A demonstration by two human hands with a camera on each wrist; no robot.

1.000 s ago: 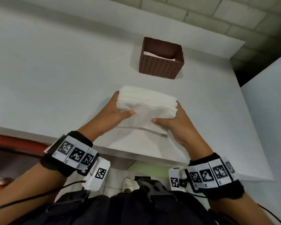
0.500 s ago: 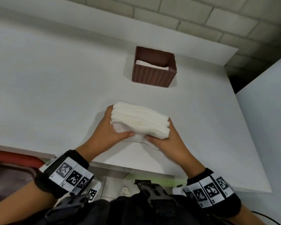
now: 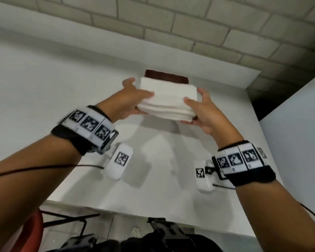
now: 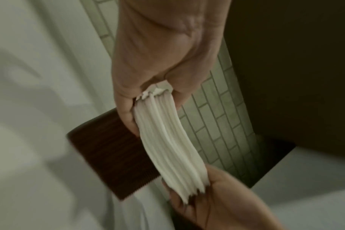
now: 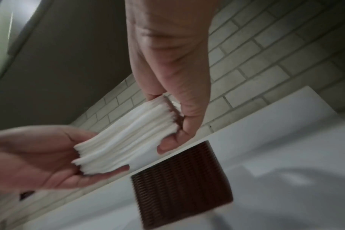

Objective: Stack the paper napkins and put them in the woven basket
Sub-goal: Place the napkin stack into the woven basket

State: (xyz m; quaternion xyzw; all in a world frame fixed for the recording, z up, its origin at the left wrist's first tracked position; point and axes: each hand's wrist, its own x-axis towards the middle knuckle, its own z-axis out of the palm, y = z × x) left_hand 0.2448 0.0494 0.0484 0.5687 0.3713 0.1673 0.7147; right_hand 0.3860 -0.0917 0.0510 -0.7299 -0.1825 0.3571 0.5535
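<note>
Above white table (image 3: 44, 91) (brick wall (image 3: 189, 24) behind), both hands' grip pinching napkin stack (image 3: 168, 100), over brown basket (image 3: 166, 76)

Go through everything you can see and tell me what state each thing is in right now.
napkin stack: lifted off the table, held above the basket
woven basket: upright on the table, inside hidden
left hand: grips the stack's left end
right hand: grips the stack's right end

Right hand (image 5: 173, 87) is pinching one end of the napkin stack (image 5: 126, 137), thumb under, fingers (image 5: 189, 107) over. Left hand (image 5: 35, 157) is holding the opposite end. Stack is hanging clear above the brown woven basket (image 5: 181, 183), which is sitting on the white table (image 5: 286, 152) near the brick wall (image 5: 276, 54).
</note>
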